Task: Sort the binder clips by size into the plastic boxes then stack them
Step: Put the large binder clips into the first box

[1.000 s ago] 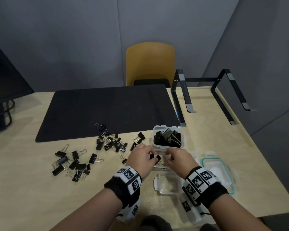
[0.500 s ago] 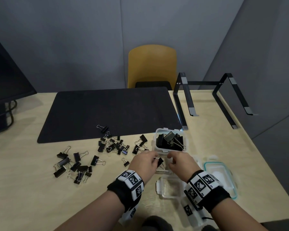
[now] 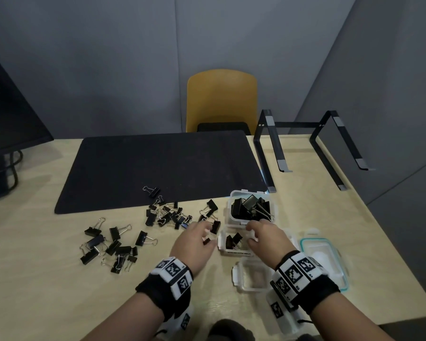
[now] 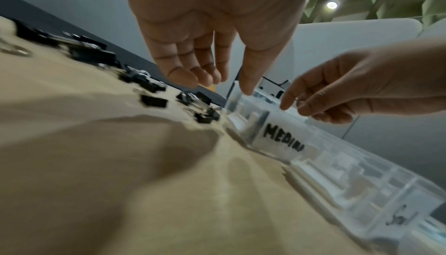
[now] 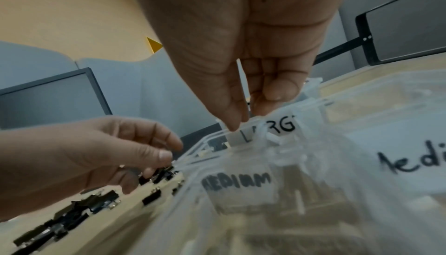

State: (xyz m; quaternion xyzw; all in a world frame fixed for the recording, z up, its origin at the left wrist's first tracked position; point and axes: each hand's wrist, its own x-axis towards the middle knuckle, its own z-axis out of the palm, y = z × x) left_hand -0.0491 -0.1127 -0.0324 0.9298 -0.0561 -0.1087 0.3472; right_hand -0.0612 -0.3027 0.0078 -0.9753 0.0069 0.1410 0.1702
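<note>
Both hands hover over the medium box point(image 3: 234, 252) on the surface point(image 3: 47, 279). Left hand point(image 3: 194, 244) loose, fingers apart, holding nothing; right hand point(image 3: 263, 238) likewise relaxed, empty. Two clips point(image 3: 233, 239) lie tilted inside the box, handles toward the near wall. Large box point(image 3: 252, 209) just behind, full. Loose clips point(image 3: 167, 215) scattered left, pointing every way.

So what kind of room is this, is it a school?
More likely an office: a pale wooden desk with a dark computer monitor, a black metal laptop stand, and grey padded partition walls.
</note>
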